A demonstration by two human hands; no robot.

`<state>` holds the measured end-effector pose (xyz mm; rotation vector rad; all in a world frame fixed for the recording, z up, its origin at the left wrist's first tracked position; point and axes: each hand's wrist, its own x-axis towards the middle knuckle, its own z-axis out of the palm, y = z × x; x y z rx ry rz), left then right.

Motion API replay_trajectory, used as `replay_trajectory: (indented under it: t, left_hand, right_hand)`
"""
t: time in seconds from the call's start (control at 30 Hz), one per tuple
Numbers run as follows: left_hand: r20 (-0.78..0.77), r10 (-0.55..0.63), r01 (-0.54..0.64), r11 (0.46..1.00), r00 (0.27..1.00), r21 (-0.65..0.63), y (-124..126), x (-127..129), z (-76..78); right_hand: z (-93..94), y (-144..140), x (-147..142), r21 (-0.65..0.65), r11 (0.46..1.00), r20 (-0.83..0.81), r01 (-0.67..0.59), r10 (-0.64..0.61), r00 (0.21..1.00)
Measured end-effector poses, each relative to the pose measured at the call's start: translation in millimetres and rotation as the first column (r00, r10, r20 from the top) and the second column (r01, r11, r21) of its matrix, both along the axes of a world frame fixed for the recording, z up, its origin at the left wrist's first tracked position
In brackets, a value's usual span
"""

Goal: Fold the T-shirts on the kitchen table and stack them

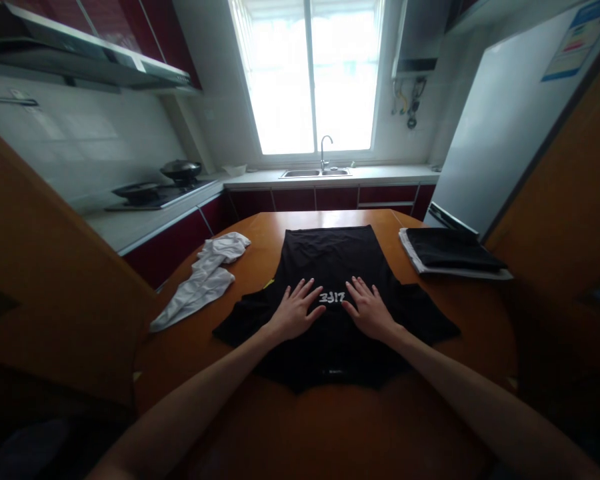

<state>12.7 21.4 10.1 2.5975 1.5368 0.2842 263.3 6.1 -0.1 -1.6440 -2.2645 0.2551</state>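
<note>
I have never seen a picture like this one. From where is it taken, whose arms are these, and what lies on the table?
There is no machine here. The single picture comes from a camera worn on a person's head, looking forward and down, so the two bare arms reaching in from below are that person's own.

The left hand and the right hand lie flat, fingers spread, on a black T-shirt with white lettering that is spread out on a round orange wooden table. Neither hand grips anything; both only press on the cloth.

To the left lies a crumpled white garment. To the right sits a stack of folded black and white clothes. Behind is a kitchen counter with a sink under a bright window.
</note>
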Motion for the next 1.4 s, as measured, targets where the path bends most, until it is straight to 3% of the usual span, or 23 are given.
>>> replay_trajectory:
  t: [0.1, 0.2, 0.4, 0.53, 0.7, 0.87, 0.93, 1.03, 1.2, 1.3, 1.4]
  left_hand:
    - [0.001, 0.125, -0.125, 0.992, 0.992, 0.034, 9.5, -8.4, -1.2]
    - [-0.045, 0.202, -0.204, 0.978, 0.978, -0.036, 16.6, -15.7, -7.1]
    - [-0.038, 0.226, -0.226, 0.974, 0.973, -0.005, 21.1, -20.6, -13.0]
    - [-0.060, 0.252, -0.255, 0.966, 0.966, -0.048, 21.3, -22.0, -10.0]
    - [-0.019, 0.250, -0.249, 0.967, 0.968, 0.043, 20.7, -18.4, -4.7]
    - [-0.086, 0.255, -0.262, 0.962, 0.963, -0.082, 20.4, -19.3, -8.3]
    - [-0.072, 0.256, -0.261, 0.963, 0.964, -0.064, 24.8, -22.6, -7.2]
    - [-0.034, 0.269, -0.269, 0.963, 0.963, -0.004, 47.5, -25.1, 1.3]
    - [0.018, 0.315, -0.315, 0.948, 0.949, 0.048, 128.5, -12.4, 15.5]
    - [0.036, 0.346, -0.348, 0.935, 0.937, 0.061, 173.0, -8.4, 11.3]
    - [0.009, 0.382, -0.382, 0.924, 0.924, -0.003, 201.7, -13.6, 2.3]
  right_hand:
    - [-0.7, 6.1, 6.5, 0.077, 0.992, -0.016, 0.103, -0.102, 0.995]
    - [-6.5, 12.3, 13.4, 0.017, 0.985, 0.042, 0.173, -0.173, 0.984]
    - [-13.3, 15.9, 15.9, 0.030, 0.983, 0.063, 0.184, -0.185, 0.981]
    - [-13.9, 14.4, 16.1, -0.028, 0.984, 0.087, 0.175, -0.172, 0.981]
    - [-13.3, 15.7, 17.3, 0.023, 0.979, 0.088, 0.201, -0.202, 0.975]
    - [-14.4, 15.5, 16.3, -0.054, 0.976, 0.172, 0.211, -0.199, 0.965]
    - [-14.2, 15.0, 15.6, -0.068, 0.974, 0.177, 0.215, -0.200, 0.964]
    - [-13.0, 14.3, 14.7, -0.071, 0.974, 0.178, 0.217, -0.201, 0.963]
    - [-12.1, 13.5, 14.6, -0.067, 0.973, 0.179, 0.221, -0.206, 0.962]
    - [-12.3, 13.4, 14.8, -0.061, 0.973, 0.175, 0.223, -0.210, 0.962]
    - [-12.7, 13.5, 14.8, -0.065, 0.972, 0.168, 0.226, -0.212, 0.963]
